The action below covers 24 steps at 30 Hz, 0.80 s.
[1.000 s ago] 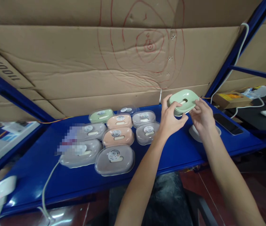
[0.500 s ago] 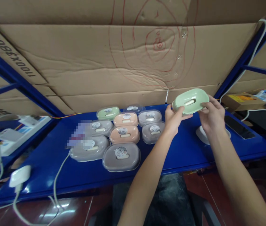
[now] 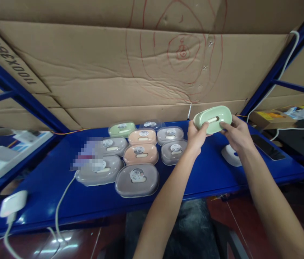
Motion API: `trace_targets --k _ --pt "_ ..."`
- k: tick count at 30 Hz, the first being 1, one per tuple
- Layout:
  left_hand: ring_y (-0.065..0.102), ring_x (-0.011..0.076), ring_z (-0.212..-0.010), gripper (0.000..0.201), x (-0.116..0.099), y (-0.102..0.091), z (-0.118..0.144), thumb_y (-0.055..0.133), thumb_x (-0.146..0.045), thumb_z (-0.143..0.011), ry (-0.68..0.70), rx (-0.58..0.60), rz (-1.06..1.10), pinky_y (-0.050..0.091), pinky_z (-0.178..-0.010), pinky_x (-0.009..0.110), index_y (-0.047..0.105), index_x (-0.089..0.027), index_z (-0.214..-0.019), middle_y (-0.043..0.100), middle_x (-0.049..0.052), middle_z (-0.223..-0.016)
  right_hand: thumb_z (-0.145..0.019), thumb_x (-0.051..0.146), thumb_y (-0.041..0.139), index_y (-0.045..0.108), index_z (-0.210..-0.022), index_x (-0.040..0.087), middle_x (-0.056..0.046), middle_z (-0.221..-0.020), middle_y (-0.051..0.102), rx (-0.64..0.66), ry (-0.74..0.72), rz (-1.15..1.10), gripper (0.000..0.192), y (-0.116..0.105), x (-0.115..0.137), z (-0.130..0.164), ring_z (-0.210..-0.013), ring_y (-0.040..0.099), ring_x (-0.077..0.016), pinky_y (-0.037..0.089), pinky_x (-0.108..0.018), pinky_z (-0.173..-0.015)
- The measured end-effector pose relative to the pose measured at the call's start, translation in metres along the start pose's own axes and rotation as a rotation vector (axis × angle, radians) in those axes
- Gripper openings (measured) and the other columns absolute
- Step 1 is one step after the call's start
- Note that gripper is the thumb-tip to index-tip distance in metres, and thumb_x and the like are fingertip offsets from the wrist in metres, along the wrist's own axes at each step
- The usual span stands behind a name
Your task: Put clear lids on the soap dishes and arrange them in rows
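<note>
A light green oval plastic dish (image 3: 223, 114) with a slot and a cream-coloured bar in its middle is held above the blue table, tilted toward me. My left hand (image 3: 197, 137) grips its left end, the thumb resting near the bar. At the right end, my right hand (image 3: 235, 133) pinches the rim between thumb and fingers. A pale piece seems to sit against the back of the dish at the left. Below my right wrist a whitish oval cover with a hole (image 3: 229, 155) lies on the table, partly hidden by my forearm.
Several oval boxes with clear covers and round stickers, such as a grey one (image 3: 137, 183) and a peach one (image 3: 141, 154), stand left of my arms. A phone (image 3: 269, 146) lies right. A white charger (image 3: 14, 203) and power strip (image 3: 30, 153) are left; cardboard (image 3: 100, 64) stands behind.
The green dish has shifted slightly left in view and tilted a little, with both hands still on it. My right fingers have slid lower along its rim. The camera view has turned slightly.
</note>
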State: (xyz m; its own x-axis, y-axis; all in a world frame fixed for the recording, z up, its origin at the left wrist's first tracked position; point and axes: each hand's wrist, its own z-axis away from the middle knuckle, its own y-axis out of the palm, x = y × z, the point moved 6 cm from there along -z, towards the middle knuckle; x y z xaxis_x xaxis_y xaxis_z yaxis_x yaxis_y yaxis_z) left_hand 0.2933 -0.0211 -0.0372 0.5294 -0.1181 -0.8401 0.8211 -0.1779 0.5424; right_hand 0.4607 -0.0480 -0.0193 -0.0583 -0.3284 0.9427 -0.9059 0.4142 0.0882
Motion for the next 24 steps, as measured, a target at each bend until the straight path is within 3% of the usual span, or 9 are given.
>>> trace_targets --k 7,11,16,18,21,22,24 --pt "0.076 0.0283 -0.119 0.038 0.006 -0.007 -0.005 0.075 -0.003 -0.088 -0.029 -0.048 0.008 0.067 -0.097 0.045 0.064 -0.023 -0.119 0.075 0.011 -0.137 -0.067 0.038 0.096 0.077 -0.115 0.029 -0.005 -0.110 0.080 0.016 -0.122 0.217 0.052 0.000 0.009 -0.001 -0.094 0.077 -0.0252 0.069 -0.037 -0.074" --pt "0.077 0.0280 -0.116 0.028 0.008 -0.011 -0.009 0.087 -0.017 -0.085 -0.019 -0.064 0.022 0.063 -0.103 0.044 0.073 -0.022 -0.108 0.080 0.010 -0.122 -0.064 0.042 0.098 0.077 -0.117 0.028 -0.004 -0.106 0.080 0.017 -0.070 0.166 0.058 -0.002 0.005 -0.002 -0.083 0.075 -0.0236 0.068 -0.040 -0.072" --pt "0.079 0.0262 -0.107 0.025 0.007 -0.012 -0.009 0.090 -0.028 -0.085 -0.017 -0.077 0.075 0.063 -0.096 0.039 0.077 -0.021 -0.106 0.083 0.008 -0.108 -0.069 0.049 0.093 0.076 -0.119 0.026 -0.008 -0.114 0.080 0.065 -0.046 0.221 0.058 -0.002 0.005 -0.005 -0.094 0.078 -0.0291 0.068 -0.050 -0.087" --pt "0.079 0.0259 -0.108 0.027 0.006 -0.013 -0.008 0.090 -0.028 -0.085 -0.011 -0.097 0.124 0.063 -0.096 0.039 0.078 -0.021 -0.108 0.083 0.007 -0.108 -0.075 0.051 0.088 0.075 -0.122 0.025 -0.011 -0.118 0.078 -0.002 -0.180 0.416 0.055 0.001 0.021 -0.008 -0.100 0.078 -0.0316 0.065 -0.056 -0.096" --pt "0.079 0.0256 -0.107 0.030 0.007 -0.013 -0.007 0.094 -0.025 -0.079 -0.060 -0.137 0.291 0.062 -0.098 0.040 0.079 -0.021 -0.105 0.082 0.006 -0.104 -0.082 0.044 0.079 0.074 -0.128 0.021 -0.016 -0.128 0.073 -0.211 -0.519 0.742 0.051 0.022 0.063 -0.004 -0.115 0.074 -0.0342 0.060 -0.059 -0.107" --pt "0.079 0.0251 -0.106 0.030 0.008 -0.012 -0.007 0.094 -0.023 -0.078 -0.083 -0.149 0.343 0.062 -0.098 0.039 0.078 -0.021 -0.103 0.082 0.005 -0.101 -0.085 0.040 0.076 0.074 -0.130 0.021 -0.016 -0.130 0.072 -0.223 -0.612 0.809 0.049 0.038 0.076 -0.002 -0.120 0.072 -0.0344 0.058 -0.057 -0.109" --pt "0.079 0.0237 -0.103 0.026 0.010 -0.009 -0.007 0.093 -0.020 -0.078 -0.124 -0.166 0.405 0.061 -0.098 0.038 0.077 -0.020 -0.099 0.080 0.004 -0.094 -0.090 0.035 0.072 0.074 -0.129 0.020 -0.017 -0.130 0.072 -0.095 -0.714 0.893 0.042 0.081 0.092 -0.002 -0.128 0.068 -0.0343 0.056 -0.054 -0.112"
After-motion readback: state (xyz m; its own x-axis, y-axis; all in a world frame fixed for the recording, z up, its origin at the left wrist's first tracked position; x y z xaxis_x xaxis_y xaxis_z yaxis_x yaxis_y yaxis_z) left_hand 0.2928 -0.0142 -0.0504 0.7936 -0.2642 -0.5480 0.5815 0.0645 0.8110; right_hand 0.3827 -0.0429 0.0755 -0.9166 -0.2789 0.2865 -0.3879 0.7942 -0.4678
